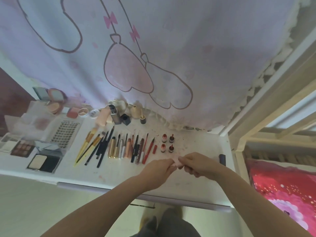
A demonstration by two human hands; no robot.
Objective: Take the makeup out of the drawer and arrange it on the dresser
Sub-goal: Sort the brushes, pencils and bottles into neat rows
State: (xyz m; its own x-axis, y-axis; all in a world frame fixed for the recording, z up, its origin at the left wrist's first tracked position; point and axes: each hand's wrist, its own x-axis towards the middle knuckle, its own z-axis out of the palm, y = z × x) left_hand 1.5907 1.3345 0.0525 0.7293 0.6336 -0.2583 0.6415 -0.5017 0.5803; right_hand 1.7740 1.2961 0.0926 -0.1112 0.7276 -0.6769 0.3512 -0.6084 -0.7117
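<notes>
your left hand [158, 168] and right hand [194, 164] meet over the white table [196, 182], both pinched on a small pink item [176, 164]. the brushes [93, 147], pencils [136, 147] and four little bottles [167, 142] lie in rows just beyond.

Both bare arms reaching forward, hands meeting at the middle.

Left hand [158, 168] curled palm-down, fingers bunched toward the right; right hand [196, 164] curled opposite, fingertips pointed left, knuckles up. Fingertips of the two nearly touching, pinching one small pink piece between them. Forearms angled inward from the lower corners, forming a narrow V, wrists roughly level, sleeves not visible.
</notes>
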